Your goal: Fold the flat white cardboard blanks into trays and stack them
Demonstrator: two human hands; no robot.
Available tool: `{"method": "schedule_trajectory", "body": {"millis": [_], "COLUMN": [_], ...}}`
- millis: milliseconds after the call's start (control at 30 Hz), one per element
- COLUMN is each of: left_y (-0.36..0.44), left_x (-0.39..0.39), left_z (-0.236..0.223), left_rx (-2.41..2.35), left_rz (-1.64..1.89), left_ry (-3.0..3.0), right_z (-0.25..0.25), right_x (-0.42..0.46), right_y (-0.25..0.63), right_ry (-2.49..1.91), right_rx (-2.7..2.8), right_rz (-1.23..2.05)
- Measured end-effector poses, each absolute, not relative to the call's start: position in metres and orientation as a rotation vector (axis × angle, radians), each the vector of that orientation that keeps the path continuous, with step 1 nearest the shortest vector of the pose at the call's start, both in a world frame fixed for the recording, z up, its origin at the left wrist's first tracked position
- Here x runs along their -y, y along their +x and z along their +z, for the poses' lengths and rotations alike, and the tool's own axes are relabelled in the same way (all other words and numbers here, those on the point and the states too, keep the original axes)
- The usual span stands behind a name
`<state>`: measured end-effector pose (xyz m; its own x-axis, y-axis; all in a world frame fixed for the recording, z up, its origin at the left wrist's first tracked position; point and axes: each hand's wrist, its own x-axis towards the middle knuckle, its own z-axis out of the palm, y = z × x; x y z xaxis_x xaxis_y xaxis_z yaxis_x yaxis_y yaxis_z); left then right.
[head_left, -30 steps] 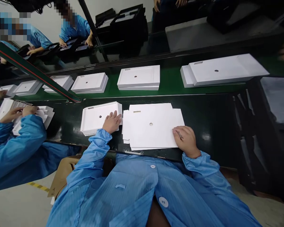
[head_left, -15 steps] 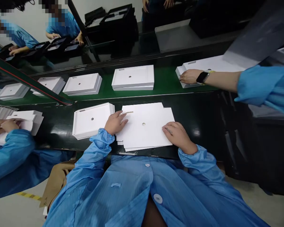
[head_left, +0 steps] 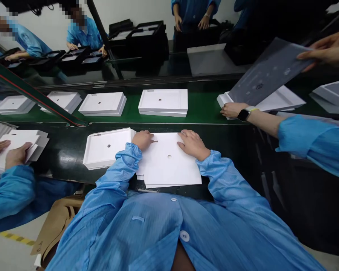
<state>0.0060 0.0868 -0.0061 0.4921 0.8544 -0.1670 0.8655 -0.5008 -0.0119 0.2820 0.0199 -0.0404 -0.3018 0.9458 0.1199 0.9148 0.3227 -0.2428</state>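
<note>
A white cardboard sheet [head_left: 169,169] with a small round hole and a narrow slot lies in front of me, over another white piece that juts out at its left. My left hand [head_left: 142,140] rests at the far left corner beside the slot, its fingers stretched forward. At the far right corner, my right hand [head_left: 193,145] lies on the sheet with fingers spread along the edge. Just left of my left hand sits a stack of shallow white trays [head_left: 109,148] with a round hole in the top one.
More white tray stacks [head_left: 163,101] stand along the green belt [head_left: 203,109]. A co-worker's hand [head_left: 324,49] at right lifts a grey translucent sheet [head_left: 268,71], the other hand on white trays. Another person's hands [head_left: 17,154] touch white sheets at left. A slanted green post [head_left: 34,92] crosses the left side.
My right hand has moved from the sheet's right edge to its far right corner. My left hand has shifted slightly forward. The co-worker's grey sheet has swung lower, over the white trays.
</note>
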Motion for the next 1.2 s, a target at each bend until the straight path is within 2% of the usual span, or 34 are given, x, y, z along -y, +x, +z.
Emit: {"method": "schedule_trajectory", "body": {"millis": [500,833,1000,1200], "left_y": [-0.002,-0.011,-0.015,-0.014], "left_x": [-0.102,-0.099,-0.088,-0.065], "left_z": [0.010,0.025,0.032,0.026], "left_rx": [-1.349,-1.349,-1.365,-1.124], "left_rz": [-0.410,-0.120,-0.244,-0.200], "left_ry": [2.771,2.731,2.521,2.675], "right_z": [-0.041,-0.027,-0.015,-0.009], "right_x": [-0.037,-0.037,-0.025,-0.001], "right_y": [0.281,0.283,0.288,0.295], "right_ry": [-1.805,-1.718,-1.614,-1.534], "right_rx": [2.426,2.347,2.466,2.623], "right_rz": [0.193,0.111,0.124,0.066]}}
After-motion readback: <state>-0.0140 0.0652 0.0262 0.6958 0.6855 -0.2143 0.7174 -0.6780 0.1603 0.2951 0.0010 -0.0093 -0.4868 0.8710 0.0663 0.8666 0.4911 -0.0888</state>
